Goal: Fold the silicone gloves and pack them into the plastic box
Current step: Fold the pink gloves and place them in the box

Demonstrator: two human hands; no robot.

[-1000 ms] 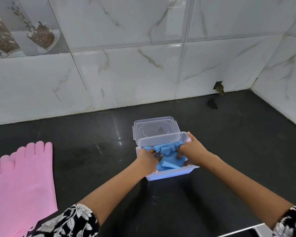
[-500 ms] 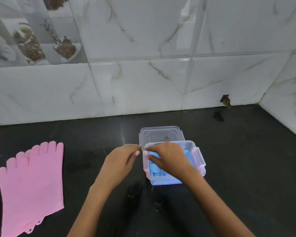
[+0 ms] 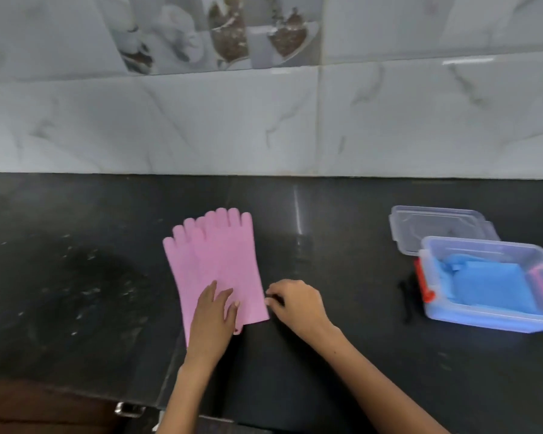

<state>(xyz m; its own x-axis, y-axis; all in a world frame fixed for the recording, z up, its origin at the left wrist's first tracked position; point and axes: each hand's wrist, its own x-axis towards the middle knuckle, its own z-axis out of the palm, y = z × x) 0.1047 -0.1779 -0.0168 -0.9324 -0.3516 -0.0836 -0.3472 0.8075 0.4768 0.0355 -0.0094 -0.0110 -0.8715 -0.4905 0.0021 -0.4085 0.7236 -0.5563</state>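
Note:
Pink silicone gloves (image 3: 213,261) lie flat and stacked on the black counter, fingers pointing toward the wall. My left hand (image 3: 212,314) rests flat on their cuff end with straight fingers. My right hand (image 3: 295,303) is at the gloves' right edge near the cuff, fingers curled and pinching that edge. At the far right stands the clear plastic box (image 3: 483,321) holding folded blue gloves (image 3: 489,286). The box's lid (image 3: 439,227) lies behind it.
The black stone counter (image 3: 342,355) runs to a marble-tiled wall (image 3: 264,120) at the back. Its front edge passes at the lower left, with a metal handle (image 3: 129,408) below. A small black item (image 3: 406,296) lies left of the box.
Both hands left the box and moved left to the pink gloves. The view swung left, so the box now sits at the far right.

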